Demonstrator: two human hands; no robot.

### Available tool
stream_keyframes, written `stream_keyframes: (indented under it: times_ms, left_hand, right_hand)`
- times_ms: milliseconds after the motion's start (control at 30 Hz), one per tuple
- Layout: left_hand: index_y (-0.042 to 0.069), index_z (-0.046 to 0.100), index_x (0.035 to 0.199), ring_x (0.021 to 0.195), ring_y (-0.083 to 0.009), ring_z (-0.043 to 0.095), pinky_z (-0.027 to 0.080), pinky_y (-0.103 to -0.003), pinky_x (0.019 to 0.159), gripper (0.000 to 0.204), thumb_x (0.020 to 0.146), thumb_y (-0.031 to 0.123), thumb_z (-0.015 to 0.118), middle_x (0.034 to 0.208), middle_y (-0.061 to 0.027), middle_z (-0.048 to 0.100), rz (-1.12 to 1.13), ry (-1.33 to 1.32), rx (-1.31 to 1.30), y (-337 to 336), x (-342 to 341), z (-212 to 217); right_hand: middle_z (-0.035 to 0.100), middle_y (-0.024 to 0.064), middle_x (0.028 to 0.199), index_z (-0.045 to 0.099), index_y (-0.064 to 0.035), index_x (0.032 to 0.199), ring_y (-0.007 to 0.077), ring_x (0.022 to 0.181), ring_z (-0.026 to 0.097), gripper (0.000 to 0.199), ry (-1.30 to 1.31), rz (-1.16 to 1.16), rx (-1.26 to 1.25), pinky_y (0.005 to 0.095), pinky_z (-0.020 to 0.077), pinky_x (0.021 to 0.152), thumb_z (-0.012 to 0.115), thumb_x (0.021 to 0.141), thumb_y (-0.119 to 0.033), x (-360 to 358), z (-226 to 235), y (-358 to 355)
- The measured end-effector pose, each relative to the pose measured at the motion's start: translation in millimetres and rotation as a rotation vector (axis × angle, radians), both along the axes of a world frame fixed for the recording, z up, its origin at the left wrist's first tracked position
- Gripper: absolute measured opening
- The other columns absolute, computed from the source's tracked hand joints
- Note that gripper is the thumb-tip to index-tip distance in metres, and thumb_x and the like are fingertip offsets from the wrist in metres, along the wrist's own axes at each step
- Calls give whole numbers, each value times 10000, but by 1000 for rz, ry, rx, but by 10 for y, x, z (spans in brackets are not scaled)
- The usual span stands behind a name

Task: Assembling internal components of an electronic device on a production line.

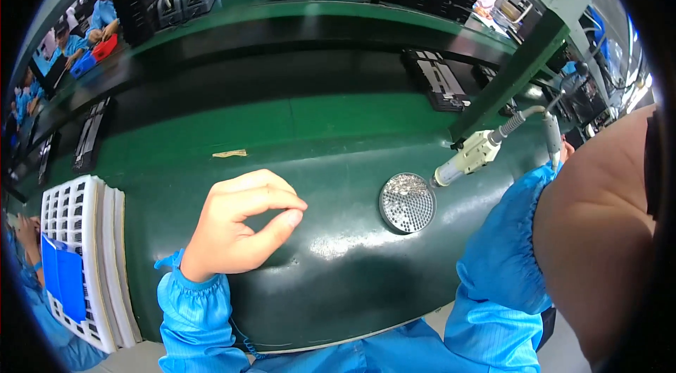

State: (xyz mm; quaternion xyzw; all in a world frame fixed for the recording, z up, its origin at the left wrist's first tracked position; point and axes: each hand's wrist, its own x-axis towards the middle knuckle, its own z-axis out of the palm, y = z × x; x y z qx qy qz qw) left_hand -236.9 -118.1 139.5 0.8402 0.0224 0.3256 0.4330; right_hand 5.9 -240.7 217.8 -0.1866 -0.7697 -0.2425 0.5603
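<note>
My left hand (236, 226) rests on the green work table (338, 274), fingers curled and thumb tip pressed against the index finger, with nothing visible between them. To its right lies a round metal dish (407, 203) full of small silver screws. A white electric screwdriver (473, 155) hangs on a cable just beyond the dish, tip pointing down at it. My right hand (598, 232) is raised very close to the camera at the right edge, past the blue sleeve cuff. Its fingers are out of sight.
A stack of white compartment trays (77, 253) with a blue card (62, 278) sits at the left edge. Black trays (436, 81) lie on the far belt, and a green post (517, 74) stands at the right. A tan scrap (229, 153) lies mid-table. Other people in blue work at the back.
</note>
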Motion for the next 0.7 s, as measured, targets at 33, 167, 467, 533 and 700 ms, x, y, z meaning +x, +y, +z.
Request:
stream_keyframes:
  times_ms: [33,167,467,533,700]
  left_hand:
    - [-19,670,835,717,-222,635,505,-295,632,102,736,-34,651,775,-120,646,-2,8,-6,0,-4,-12]
    - [-23,659,815,716,-221,633,501,-295,636,79,739,-38,644,777,-116,647,21,-2,7,-23,54,19]
    - [3,656,780,672,-229,622,489,-311,600,42,743,-13,645,725,-110,622,28,18,72,-179,131,-157]
    - [54,666,886,697,-288,631,507,-388,637,168,720,78,659,739,-108,628,36,87,117,-307,253,-436]
    - [108,488,988,836,-216,481,410,-418,756,537,649,471,692,922,-56,478,-427,74,-367,-464,520,-1782]
  right_hand:
    - [462,157,1337,418,-60,1357,301,1285,381,689,4,-4,-9,507,271,1052,354,916,-585,3,-21,-41]
    - [464,158,1335,419,-58,1356,301,1284,382,690,11,-8,-35,504,273,1052,351,917,-585,3,2,-186]
    - [517,169,1236,481,-21,1254,315,1186,457,547,-1,-226,-243,453,347,996,494,860,-399,-385,122,-340]
    - [594,158,967,592,0,1007,343,916,569,428,-9,-331,-495,419,434,874,728,674,-232,-815,-342,-151]
    - [587,134,1136,567,-27,1132,314,1081,538,507,-347,-241,-935,513,355,993,723,739,-307,-1238,-1072,-193]
